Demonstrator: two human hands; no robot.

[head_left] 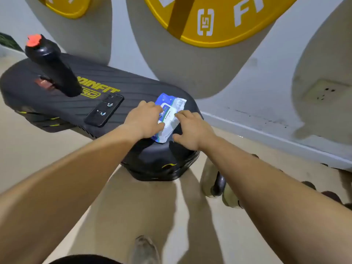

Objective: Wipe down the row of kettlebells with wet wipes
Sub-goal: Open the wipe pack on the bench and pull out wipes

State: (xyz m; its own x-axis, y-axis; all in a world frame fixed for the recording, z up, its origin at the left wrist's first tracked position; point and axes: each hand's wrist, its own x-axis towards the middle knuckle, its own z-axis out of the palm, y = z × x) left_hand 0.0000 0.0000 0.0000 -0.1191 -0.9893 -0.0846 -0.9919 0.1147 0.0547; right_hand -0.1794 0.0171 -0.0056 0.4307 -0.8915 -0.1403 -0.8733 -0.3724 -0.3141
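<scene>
A blue and white wet wipes pack (pixel 170 115) lies on the near end of a black padded bench (pixel 62 88). My left hand (pixel 143 120) holds the pack's left side, fingers over the top and thumb at its near edge. My right hand (pixel 191 130) reaches in from the right, its bent fingertips touching the white lid and the thumb spread on the bench pad. On the floor at the lower right stands a grey kettlebell (pixel 208 180) with a dark handle. More dark kettlebells (pixel 328 195) line up beyond it, partly hidden by my right forearm.
A black phone (pixel 104 109) and a black bottle with a red cap (pixel 51 63) rest on the bench. Yellow weight plates (pixel 221 21) hang on the white wall behind. The floor is beige; my shoe (pixel 142 248) shows at the bottom.
</scene>
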